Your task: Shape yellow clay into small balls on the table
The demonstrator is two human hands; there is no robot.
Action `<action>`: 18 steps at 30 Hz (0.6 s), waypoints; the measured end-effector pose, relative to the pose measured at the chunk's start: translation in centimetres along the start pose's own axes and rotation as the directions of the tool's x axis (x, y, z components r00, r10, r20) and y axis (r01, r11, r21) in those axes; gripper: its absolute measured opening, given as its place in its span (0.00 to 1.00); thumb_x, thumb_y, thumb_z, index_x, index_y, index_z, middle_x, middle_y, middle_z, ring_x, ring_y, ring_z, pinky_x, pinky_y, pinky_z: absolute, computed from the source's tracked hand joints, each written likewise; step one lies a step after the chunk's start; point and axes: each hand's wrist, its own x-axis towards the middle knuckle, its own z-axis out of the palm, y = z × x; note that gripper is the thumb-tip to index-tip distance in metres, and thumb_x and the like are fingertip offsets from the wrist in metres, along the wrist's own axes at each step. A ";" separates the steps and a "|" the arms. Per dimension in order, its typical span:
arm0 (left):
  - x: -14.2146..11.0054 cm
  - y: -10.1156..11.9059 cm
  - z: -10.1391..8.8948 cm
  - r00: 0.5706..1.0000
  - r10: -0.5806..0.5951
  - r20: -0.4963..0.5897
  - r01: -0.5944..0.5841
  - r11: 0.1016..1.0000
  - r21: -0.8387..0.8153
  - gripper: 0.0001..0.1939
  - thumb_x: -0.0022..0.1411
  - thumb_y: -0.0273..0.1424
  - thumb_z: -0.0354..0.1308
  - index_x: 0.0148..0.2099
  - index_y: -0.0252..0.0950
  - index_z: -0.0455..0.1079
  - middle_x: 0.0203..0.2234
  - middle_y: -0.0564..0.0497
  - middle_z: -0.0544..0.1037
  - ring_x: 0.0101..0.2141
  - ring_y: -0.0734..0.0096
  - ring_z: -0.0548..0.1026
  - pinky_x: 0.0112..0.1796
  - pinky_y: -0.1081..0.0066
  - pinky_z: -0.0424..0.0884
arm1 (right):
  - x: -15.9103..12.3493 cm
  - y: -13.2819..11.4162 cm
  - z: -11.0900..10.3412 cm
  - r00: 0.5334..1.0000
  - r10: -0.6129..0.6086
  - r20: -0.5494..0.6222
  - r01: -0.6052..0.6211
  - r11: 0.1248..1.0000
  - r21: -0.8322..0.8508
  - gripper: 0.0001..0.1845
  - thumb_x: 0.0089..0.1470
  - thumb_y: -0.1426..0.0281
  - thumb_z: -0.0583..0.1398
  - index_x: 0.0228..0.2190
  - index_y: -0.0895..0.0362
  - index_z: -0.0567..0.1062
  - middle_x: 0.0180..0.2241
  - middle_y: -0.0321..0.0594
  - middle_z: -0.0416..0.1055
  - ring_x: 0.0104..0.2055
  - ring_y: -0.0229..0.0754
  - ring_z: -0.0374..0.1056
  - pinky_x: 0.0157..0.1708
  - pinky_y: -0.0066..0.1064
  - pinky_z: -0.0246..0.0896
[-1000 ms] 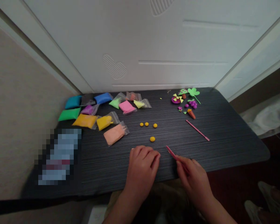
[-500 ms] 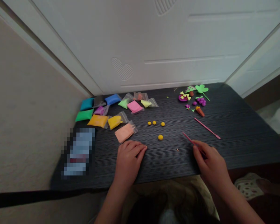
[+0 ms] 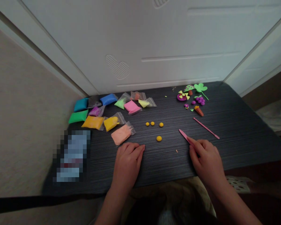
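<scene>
My right hand point(image 3: 204, 156) grips a pink plastic clay knife point(image 3: 183, 134), its flat blade pointing to the upper left above the table. My left hand point(image 3: 128, 161) rests on the dark table, thumb and forefinger pinched together; anything between them is too small to make out. Beyond it lies a bag of peach clay point(image 3: 121, 135). Between the hands sit a larger yellow clay ball point(image 3: 159, 138), a smaller yellow ball point(image 3: 161, 124) and two more little ones point(image 3: 150, 123). A tiny peach scrap point(image 3: 176, 151) lies left of my right hand.
Several bags of coloured clay point(image 3: 93, 122) cover the table's back left, above a blurred-out phone-like object point(image 3: 72, 156). A pink double-ended tool point(image 3: 206, 128) lies at right. Behind it are finished clay pieces: grapes point(image 3: 200, 100), a carrot-like cone point(image 3: 199, 111), a green clover point(image 3: 200, 87). A white door point(image 3: 154, 40) stands behind.
The knife in my right hand has turned, showing its flat side instead of its thin edge. The left hand stays pinched on the table. The whole view has shifted slightly.
</scene>
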 end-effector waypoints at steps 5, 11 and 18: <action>0.0 0.0 -0.1 1.000 -0.009 -0.010 0.009 0.999 -0.034 0.08 0.59 0.31 0.51 0.37 0.37 0.70 0.32 0.49 0.74 0.36 0.64 0.68 0.40 0.62 0.64 | 0.0 0.0 0.1 0.997 0.005 -0.077 0.000 0.998 0.063 0.17 0.53 0.68 0.53 0.45 0.54 0.70 0.37 0.44 0.66 0.38 0.45 0.62 0.37 0.40 0.57; 0.1 0.0 -0.1 0.998 -0.053 -0.034 0.050 0.996 -0.076 0.06 0.59 0.31 0.51 0.36 0.36 0.68 0.32 0.49 0.74 0.37 0.65 0.69 0.42 0.63 0.64 | -0.5 -0.2 -0.5 0.988 0.032 -0.152 0.003 0.975 0.224 0.13 0.52 0.70 0.54 0.41 0.55 0.71 0.38 0.43 0.65 0.41 0.44 0.62 0.41 0.38 0.58; -0.2 0.1 0.1 0.990 -0.070 -0.121 0.055 0.991 -0.119 0.09 0.59 0.31 0.51 0.41 0.36 0.68 0.35 0.48 0.75 0.39 0.66 0.70 0.43 0.65 0.65 | -0.7 -0.2 -0.7 0.987 0.030 -0.156 0.013 0.964 0.265 0.11 0.52 0.71 0.55 0.38 0.54 0.72 0.37 0.42 0.66 0.40 0.43 0.62 0.41 0.38 0.58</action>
